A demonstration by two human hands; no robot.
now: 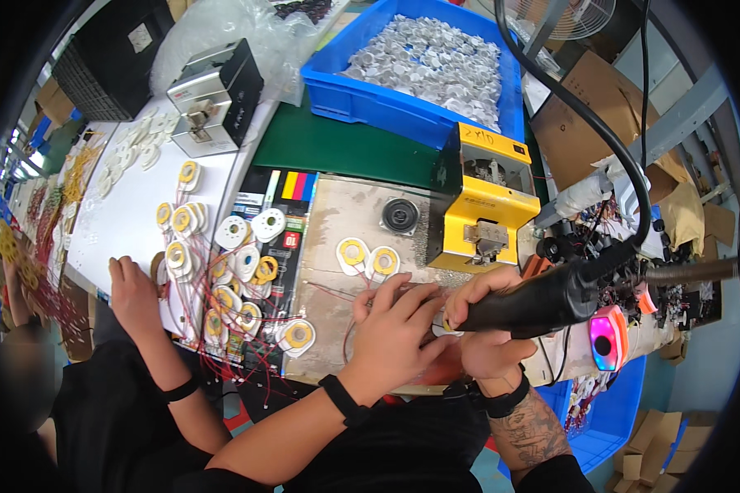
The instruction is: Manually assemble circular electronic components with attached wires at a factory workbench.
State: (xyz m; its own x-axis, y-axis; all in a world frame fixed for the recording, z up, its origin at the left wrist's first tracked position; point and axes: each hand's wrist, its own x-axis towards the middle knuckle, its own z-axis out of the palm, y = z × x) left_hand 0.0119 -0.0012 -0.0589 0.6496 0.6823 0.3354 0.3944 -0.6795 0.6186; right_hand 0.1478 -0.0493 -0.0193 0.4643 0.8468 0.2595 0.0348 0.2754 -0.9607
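Observation:
My right hand (489,345) is wrapped round a black corded hand tool (534,308), its working end hidden at the fingers. Beside it, my left hand (399,329) reaches over the worn board (329,222); its fingers and thumb close on a white round part (441,330), mostly covered by the hands. Above the left hand lie two white discs with yellow rings, one of them a wired disc (384,261). A round black part (400,216) rests farther up the board. Another wired disc (296,335) is left of my left wrist, with thin red wires around.
A yellow machine (489,209) stands just beyond my hands. At the back, a blue bin (345,99) holds many small whitish pieces. A co-worker's hand (131,292) is at left beside piled wired discs (181,255). A lit pink device (607,338) and cables are at right.

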